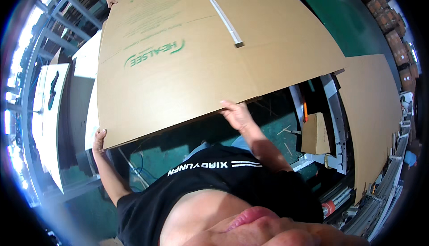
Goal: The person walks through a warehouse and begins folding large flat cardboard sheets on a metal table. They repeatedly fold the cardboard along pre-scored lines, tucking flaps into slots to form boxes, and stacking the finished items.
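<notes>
A large, flat brown cardboard sheet [192, 80] with green print spreads out before me. A long pale strip [221, 12] runs down its far middle and ends in a short brown tip. My left hand [99, 139] is closed on the near left corner, its thumb over the top and its fingers mostly hidden. At the middle of the near edge, my right hand [237, 114] grips the same sheet, thumb side up, with some fingers out of sight beneath it. Another person's hand [111, 0] touches the far left edge.
Below the near edge lies a green floor [165, 147] with scraps. To the right are a small cardboard box [316, 134], a metal frame [334, 112] and another cardboard sheet [371, 98]. A white panel [50, 121] stands at left; stacked cartons [395, 45] line the far right.
</notes>
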Demonstrator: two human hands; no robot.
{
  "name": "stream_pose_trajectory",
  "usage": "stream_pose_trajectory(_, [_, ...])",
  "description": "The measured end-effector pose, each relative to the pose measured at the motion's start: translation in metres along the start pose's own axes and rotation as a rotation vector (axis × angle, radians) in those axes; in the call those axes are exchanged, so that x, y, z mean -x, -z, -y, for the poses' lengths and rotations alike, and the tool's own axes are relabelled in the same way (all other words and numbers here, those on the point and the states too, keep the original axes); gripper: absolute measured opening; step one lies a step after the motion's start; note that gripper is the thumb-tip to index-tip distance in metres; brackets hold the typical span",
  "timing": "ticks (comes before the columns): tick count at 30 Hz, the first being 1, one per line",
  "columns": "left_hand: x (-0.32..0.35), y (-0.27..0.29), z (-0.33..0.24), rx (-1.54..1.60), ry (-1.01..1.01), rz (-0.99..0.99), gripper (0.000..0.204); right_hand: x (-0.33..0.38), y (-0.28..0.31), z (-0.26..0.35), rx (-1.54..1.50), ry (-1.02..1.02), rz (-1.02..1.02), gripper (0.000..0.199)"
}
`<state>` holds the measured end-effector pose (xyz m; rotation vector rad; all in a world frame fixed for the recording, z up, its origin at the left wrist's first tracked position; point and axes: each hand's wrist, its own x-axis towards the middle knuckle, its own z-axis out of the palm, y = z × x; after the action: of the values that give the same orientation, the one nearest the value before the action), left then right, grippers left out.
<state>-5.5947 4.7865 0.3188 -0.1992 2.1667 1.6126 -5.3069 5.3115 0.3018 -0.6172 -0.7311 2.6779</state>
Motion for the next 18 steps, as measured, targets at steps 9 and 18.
stream_pose_trajectory(9, [0.0,-0.041,0.069,-0.964,-0.286,-0.157,0.063,-0.022,0.016,-0.243,0.52,-0.902,0.304,0.048])
stream_pose_trajectory(18, [0.064,-0.314,0.078,-1.077,-0.985,0.481,0.054,-0.025,0.242,-0.073,0.585,-0.582,-0.568,0.042])
